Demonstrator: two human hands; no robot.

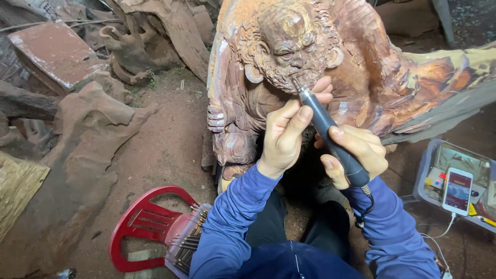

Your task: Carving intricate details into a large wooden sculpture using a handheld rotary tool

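A person in blue sleeves is sitting before a large reddish wooden carving (289, 67) of a bearded figure, which is filling the frame from about eleven o'clock round to two o'clock. The right hand (354, 152) is wrapping closed around the lower body of a dark grey rotary carving tool (330, 137), thumb lying along the barrel and the other fingers curling behind it. The tool is slanting up toward eleven o'clock from that grip, and its thin bit is touching the carving at the beard, just below the figure's mouth. Its black cord is trailing down from the tool's rear end past the right wrist toward five o'clock.

The left hand (287, 134) is sitting at nine o'clock of the tool, fingers curling loosely and partly closed, thumb and fingertips pressing against the upper barrel near the bit, the fingertips also resting on the carving (steadying contact, not a full grip).

At seven o'clock a red plastic chair (142, 227) is lying on the dirt ground, and just beside it a rack of metal bits (188, 240) is standing close to the left elbow. At four o'clock a grey tray (426, 173) is holding a white smartphone (457, 190) with a lit screen and a white cable. Rough wood pieces (88, 150) are lying at nine o'clock.
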